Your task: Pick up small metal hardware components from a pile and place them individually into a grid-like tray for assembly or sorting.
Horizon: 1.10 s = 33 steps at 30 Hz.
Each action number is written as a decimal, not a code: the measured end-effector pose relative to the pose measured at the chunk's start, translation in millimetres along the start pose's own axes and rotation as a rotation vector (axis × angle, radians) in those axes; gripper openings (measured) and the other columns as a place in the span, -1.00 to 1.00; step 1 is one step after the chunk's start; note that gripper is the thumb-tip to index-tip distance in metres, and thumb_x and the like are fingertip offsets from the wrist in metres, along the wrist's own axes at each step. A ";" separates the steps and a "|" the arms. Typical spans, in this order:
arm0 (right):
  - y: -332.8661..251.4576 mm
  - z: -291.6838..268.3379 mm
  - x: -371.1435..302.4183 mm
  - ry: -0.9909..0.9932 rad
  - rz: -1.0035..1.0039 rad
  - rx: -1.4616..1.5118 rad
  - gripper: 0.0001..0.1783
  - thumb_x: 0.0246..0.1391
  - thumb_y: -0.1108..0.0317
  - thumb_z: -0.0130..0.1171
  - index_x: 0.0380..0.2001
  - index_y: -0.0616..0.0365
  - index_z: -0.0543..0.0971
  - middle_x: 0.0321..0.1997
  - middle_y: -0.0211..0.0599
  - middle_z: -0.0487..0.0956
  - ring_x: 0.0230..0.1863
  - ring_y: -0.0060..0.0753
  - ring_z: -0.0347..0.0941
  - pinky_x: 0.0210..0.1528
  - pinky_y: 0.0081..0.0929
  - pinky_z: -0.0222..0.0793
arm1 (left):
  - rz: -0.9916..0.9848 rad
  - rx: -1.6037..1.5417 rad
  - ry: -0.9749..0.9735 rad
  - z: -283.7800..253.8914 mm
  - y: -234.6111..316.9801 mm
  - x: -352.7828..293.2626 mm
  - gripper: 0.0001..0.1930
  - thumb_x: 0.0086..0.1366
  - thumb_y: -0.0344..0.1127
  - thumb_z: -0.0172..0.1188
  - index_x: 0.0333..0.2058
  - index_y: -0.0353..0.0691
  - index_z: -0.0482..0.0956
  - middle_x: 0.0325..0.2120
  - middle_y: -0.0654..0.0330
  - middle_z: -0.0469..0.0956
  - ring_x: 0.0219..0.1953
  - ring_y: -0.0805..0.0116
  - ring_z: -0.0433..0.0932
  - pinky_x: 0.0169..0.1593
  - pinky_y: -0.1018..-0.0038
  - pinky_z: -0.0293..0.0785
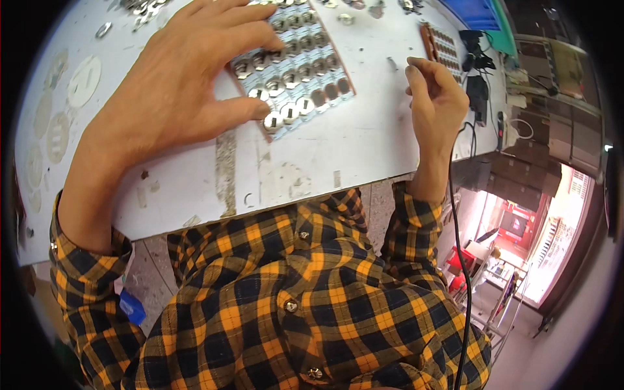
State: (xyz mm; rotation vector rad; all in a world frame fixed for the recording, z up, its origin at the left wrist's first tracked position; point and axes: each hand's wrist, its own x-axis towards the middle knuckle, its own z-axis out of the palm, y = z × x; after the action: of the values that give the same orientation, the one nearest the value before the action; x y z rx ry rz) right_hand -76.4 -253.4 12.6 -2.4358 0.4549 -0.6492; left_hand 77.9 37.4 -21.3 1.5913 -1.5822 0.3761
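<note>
A light-blue board with a brownish edge lies on the white table, set with rows of small round metal pieces. My left hand reaches over its left side with fingers spread. The thumb tip is at a shiny slotted disc by the near left corner; whether it touches is unclear. The board's far end is partly covered by my fingers. To the right of the board, my right hand hovers with thumb and forefinger pinched together. Anything between them is too small to make out. A small metal piece lies beside those fingertips.
Loose metal pieces are heaped at the far left. A second board of small parts sits at the far right, near a blue tray and a black adapter. A black cable hangs past the table's right side.
</note>
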 end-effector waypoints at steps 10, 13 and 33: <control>11.6 4.7 16.3 -0.225 -0.083 -0.030 -0.83 0.18 0.50 0.36 -0.16 0.26 0.76 -0.31 -0.49 0.70 -0.38 -0.66 0.46 -0.27 -0.64 0.40 | -0.491 0.183 -0.326 -19.5 27.9 6.1 -0.29 -0.16 -0.30 0.60 0.09 -0.03 0.66 0.38 0.17 0.44 0.49 -0.03 0.24 0.54 0.01 0.14; 3.8 6.7 8.5 -0.227 -0.061 0.034 -0.83 0.21 0.50 0.36 -0.14 0.29 0.73 -0.32 -0.45 0.69 -0.40 -0.64 0.51 -0.33 -0.66 0.42 | -0.489 0.191 -0.329 -18.5 26.4 4.1 -0.29 -0.16 -0.29 0.61 0.10 -0.02 0.66 0.37 0.17 0.45 0.49 -0.02 0.24 0.54 0.01 0.14; -58.6 30.7 -34.5 -0.460 0.109 0.508 -0.78 0.21 0.59 0.37 -0.07 0.37 0.69 -0.24 -0.29 0.74 -0.27 -0.63 0.64 -0.18 -0.75 0.53 | 0.381 -0.117 0.308 30.4 -39.1 -17.7 -0.22 0.16 0.19 0.49 0.13 -0.32 0.53 0.26 -0.36 0.39 0.38 -0.37 0.28 0.39 -0.08 0.23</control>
State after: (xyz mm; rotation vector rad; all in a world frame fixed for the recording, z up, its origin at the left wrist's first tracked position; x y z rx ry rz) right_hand -78.3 -178.8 14.0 -1.9706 0.1991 -0.1182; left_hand 101.1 21.6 -65.8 1.0800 -1.6260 0.6849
